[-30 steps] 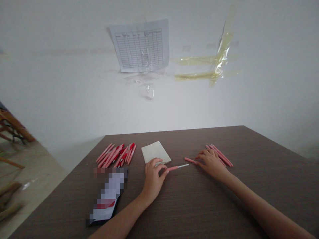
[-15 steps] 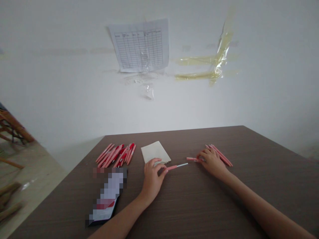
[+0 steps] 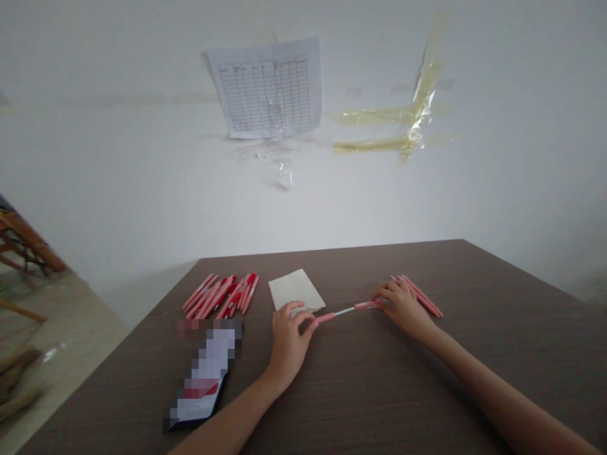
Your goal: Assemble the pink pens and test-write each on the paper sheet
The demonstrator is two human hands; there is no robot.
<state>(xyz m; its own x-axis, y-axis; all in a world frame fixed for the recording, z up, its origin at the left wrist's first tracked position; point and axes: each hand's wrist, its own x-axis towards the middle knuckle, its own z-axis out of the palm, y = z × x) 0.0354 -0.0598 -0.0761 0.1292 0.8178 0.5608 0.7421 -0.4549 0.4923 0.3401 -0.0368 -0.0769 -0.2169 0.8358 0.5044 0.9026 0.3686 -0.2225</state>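
My left hand [image 3: 288, 339] rests on the brown table [image 3: 360, 392] and pinches the pink end of a pen part with a bare white refill [image 3: 332, 314]. My right hand [image 3: 402, 306] pinches a short pink pen barrel [image 3: 367, 305] whose open end meets the tip of the refill. A row of pink pens [image 3: 423, 295] lies just behind my right hand. A cream card [image 3: 296, 289] lies flat behind my left hand.
A bunch of several pink and red pens [image 3: 222, 294] lies at the back left of the table. A dark packet [image 3: 203, 373] lies by my left forearm. A printed sheet [image 3: 268, 85] and yellow tape [image 3: 412, 117] hang on the white wall. Wooden furniture [image 3: 23, 243] stands at the far left.
My right hand lifted the short pink barrel and brought it left to the refill tip. My left hand tilted the refill up towards it.
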